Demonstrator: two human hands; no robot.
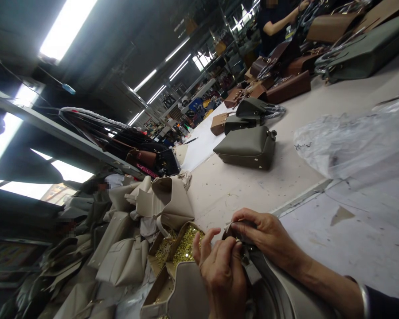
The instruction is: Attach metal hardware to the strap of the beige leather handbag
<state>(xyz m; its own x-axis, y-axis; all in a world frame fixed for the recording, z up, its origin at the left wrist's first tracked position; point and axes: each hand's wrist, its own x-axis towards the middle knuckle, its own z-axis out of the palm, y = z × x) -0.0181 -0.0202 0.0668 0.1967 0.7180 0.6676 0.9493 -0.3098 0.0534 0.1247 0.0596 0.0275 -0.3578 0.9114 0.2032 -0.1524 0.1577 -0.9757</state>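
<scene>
Left hand [223, 274]: low in the near foreground, fingers curled together and pinching at a small fitting on the grey bag [279, 292]; what sits between the fingertips is too small to tell.
Right hand [266, 232]: just above and touching the left, clamped over the bag's upper edge, seemingly to steady that edge while the other hand works the fitting.
Grey bag: at the near edge of the worktop [352, 230], directly under both hands and tilted toward the wearer, which keeps the fitting point within view.
Hardware boxes [182, 246]: open cardboard compartments of small gold-coloured pieces, just left of the hands; the placement suggests close reach for the picking hand.
Beige bags [166, 199]: a loose heap left of the boxes, some lying flat, one standing open; apparently a batch kept beside the station.
Plastic sheeting [352, 137]: crumpled clear film on the worktop, right of centre, well apart from the hands.
Olive bag [248, 148]: upright mid-worktop, alone; smaller bags stand behind it.
Brown bags [279, 84]: grouped further along the worktop.
Co-worker's arm [281, 22]: at the far end, reaching among the bags there; what it holds cannot be told.
</scene>
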